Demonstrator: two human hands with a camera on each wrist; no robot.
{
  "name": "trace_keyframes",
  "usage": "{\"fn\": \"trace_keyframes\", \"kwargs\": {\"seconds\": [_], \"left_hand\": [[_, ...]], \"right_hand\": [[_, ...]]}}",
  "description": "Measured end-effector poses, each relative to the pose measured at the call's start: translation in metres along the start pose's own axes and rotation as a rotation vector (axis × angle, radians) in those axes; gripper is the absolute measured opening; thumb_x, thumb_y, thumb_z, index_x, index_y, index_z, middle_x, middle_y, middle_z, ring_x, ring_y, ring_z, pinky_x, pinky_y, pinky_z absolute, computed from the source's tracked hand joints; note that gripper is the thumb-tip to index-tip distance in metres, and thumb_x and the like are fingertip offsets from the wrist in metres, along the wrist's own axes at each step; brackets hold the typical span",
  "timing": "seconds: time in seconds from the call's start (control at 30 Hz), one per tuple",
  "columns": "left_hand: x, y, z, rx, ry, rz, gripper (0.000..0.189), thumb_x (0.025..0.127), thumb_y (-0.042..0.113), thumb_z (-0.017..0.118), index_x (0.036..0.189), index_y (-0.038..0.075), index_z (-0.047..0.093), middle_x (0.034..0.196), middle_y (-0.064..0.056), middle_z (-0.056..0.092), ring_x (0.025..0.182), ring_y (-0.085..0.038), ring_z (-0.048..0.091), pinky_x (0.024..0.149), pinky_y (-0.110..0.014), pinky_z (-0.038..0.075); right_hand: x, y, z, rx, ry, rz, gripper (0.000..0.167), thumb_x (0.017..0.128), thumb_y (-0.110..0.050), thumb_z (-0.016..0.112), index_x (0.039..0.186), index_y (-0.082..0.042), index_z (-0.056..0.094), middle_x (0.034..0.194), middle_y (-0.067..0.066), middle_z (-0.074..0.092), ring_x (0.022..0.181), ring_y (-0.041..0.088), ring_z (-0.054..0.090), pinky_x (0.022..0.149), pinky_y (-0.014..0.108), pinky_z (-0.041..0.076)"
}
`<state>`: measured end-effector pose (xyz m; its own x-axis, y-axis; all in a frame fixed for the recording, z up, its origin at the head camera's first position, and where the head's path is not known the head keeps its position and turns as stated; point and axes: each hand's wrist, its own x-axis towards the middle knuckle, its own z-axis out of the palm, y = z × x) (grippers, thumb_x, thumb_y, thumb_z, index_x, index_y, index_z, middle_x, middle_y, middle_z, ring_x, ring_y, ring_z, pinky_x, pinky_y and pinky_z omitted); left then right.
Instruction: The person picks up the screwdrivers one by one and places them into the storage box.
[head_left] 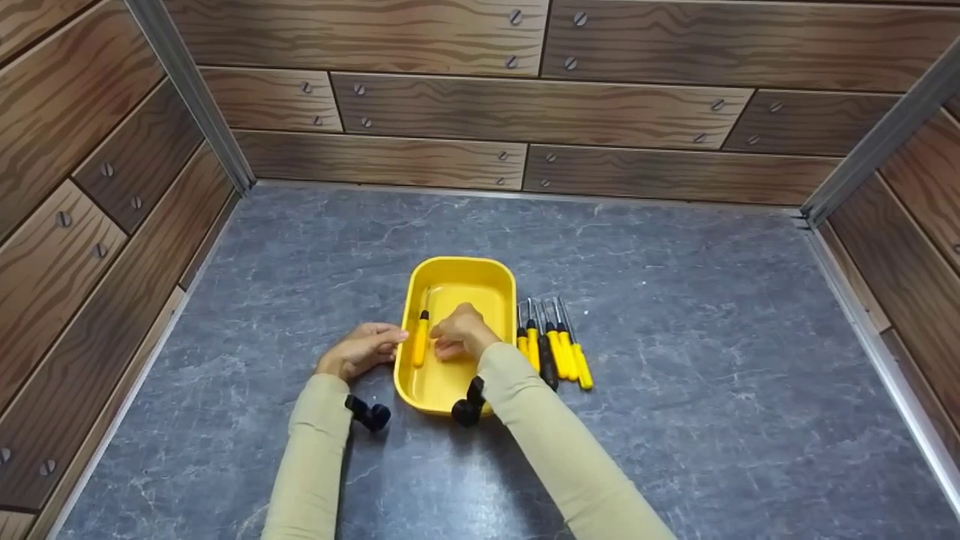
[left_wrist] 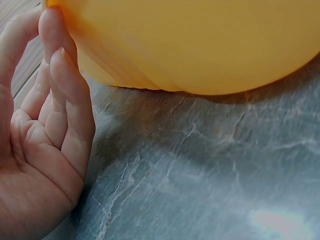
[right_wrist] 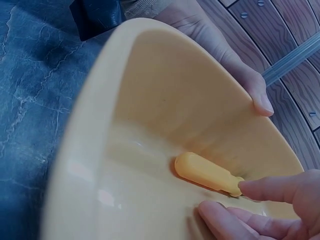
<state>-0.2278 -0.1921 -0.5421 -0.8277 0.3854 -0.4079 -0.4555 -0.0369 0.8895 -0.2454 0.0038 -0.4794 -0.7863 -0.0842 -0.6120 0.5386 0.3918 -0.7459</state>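
A yellow plastic bin (head_left: 480,294) stands in front of me, with one yellow-handled screwdriver (head_left: 421,342) lying along its left side, shaft pointing away. My left hand (head_left: 361,349) pinches the bin's left rim, thumb at the top edge and fingers against the outer wall. Inside the bin, my right hand (head_left: 463,330) is low over the floor beside the screwdriver. In the right wrist view, its thumb and finger are apart, one fingertip right at the collar of the screwdriver's handle (right_wrist: 204,171). Nothing shows gripped between them.
Right of the bin, several screwdrivers (head_left: 559,349) lie side by side, most with yellow handles and one black (head_left: 547,364). My right forearm (head_left: 562,442) passes close to them. Wood-patterned panels (head_left: 450,105) wall in the grey marbled tabletop (head_left: 697,360) at the back and sides.
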Motion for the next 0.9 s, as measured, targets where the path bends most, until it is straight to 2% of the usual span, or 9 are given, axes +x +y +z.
{"fn": "trace_keyframes", "kwargs": {"seconds": [0.2, 0.47, 0.7, 0.77, 0.9], "left_hand": [[0.001, 0.000, 0.001, -0.010, -0.004, 0.002, 0.011, 0.093, 0.014, 0.061, 0.099, 0.006, 0.065, 0.076, 0.006, 0.070, 0.072, -0.005, 0.065, 0.072, -0.020, 0.055], [0.000, -0.001, 0.001, -0.005, 0.023, 0.001, 0.007, 0.092, 0.014, 0.062, 0.095, 0.009, 0.067, 0.077, 0.005, 0.071, 0.073, -0.006, 0.065, 0.073, -0.022, 0.056], [-0.002, 0.000, 0.001, -0.012, 0.014, -0.004, 0.010, 0.092, 0.013, 0.061, 0.097, 0.006, 0.065, 0.077, 0.006, 0.070, 0.071, -0.006, 0.065, 0.072, -0.021, 0.055], [-0.002, 0.001, 0.001, -0.017, 0.010, -0.004, 0.010, 0.092, 0.013, 0.061, 0.098, 0.006, 0.065, 0.076, 0.006, 0.069, 0.071, -0.006, 0.065, 0.072, -0.021, 0.055], [-0.002, 0.002, 0.002, -0.021, 0.003, 0.002, 0.009, 0.093, 0.013, 0.059, 0.097, 0.006, 0.064, 0.075, 0.006, 0.069, 0.070, -0.005, 0.064, 0.070, -0.021, 0.055]], "right_hand": [[-0.001, 0.000, -0.002, 0.010, -0.020, 0.006, 0.031, 0.085, -0.002, 0.066, 0.111, 0.012, 0.058, 0.068, 0.012, 0.065, 0.049, 0.017, 0.064, 0.070, 0.035, 0.062], [-0.004, -0.002, -0.006, 0.012, -0.039, 0.004, 0.030, 0.086, -0.006, 0.067, 0.109, 0.012, 0.061, 0.085, 0.019, 0.072, 0.054, 0.019, 0.067, 0.074, 0.037, 0.061], [-0.009, -0.004, -0.011, 0.036, -0.052, -0.008, 0.030, 0.086, -0.006, 0.066, 0.109, 0.012, 0.061, 0.075, 0.014, 0.067, 0.053, 0.016, 0.065, 0.079, 0.037, 0.060], [-0.009, -0.005, -0.013, 0.034, -0.053, -0.011, 0.031, 0.086, -0.007, 0.067, 0.110, 0.013, 0.061, 0.080, 0.017, 0.070, 0.052, 0.015, 0.064, 0.077, 0.036, 0.061], [-0.010, -0.007, -0.017, 0.032, -0.063, -0.001, 0.034, 0.087, -0.008, 0.066, 0.114, 0.013, 0.059, 0.103, 0.026, 0.072, 0.052, 0.014, 0.064, 0.075, 0.033, 0.061]]}}
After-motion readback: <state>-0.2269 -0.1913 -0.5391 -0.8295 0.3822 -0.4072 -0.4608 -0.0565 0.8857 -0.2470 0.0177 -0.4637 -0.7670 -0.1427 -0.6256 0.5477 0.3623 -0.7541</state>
